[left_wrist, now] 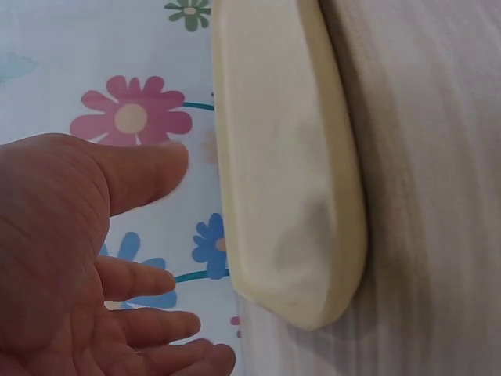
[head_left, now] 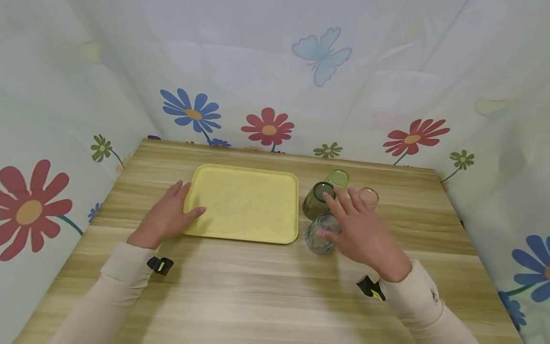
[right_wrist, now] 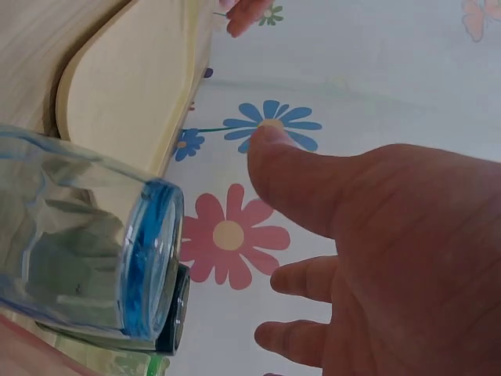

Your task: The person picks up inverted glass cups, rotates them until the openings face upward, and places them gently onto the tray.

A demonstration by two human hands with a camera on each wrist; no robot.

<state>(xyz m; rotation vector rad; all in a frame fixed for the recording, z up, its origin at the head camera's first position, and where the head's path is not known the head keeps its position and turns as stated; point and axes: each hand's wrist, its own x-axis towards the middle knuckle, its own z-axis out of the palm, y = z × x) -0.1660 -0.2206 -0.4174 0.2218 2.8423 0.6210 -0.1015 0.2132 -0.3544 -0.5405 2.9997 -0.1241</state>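
Observation:
A yellow rectangular tray [head_left: 245, 205] lies on the wooden table. My left hand [head_left: 166, 216] hovers by its left edge, fingers extended; in the left wrist view a gap separates the hand [left_wrist: 86, 266] from the tray [left_wrist: 274, 157]. To the tray's right, glasses stand together, apparently upside down: a clear bluish one [head_left: 318, 242] in front, a dark grey one [head_left: 313, 206] behind it, a green one [head_left: 339, 178] at the back and a pinkish one [head_left: 370, 195]. Above them is my right hand [head_left: 365, 231], fingers spread and holding nothing. It partly covers the pinkish glass.
The wooden table [head_left: 258, 291] ends at the back against a white cloth [head_left: 240, 62] printed with flowers and a butterfly. More of this cloth hangs at the left and right sides. A black strap device [head_left: 160, 265] sits at the left wrist, another [head_left: 370, 287] at the right.

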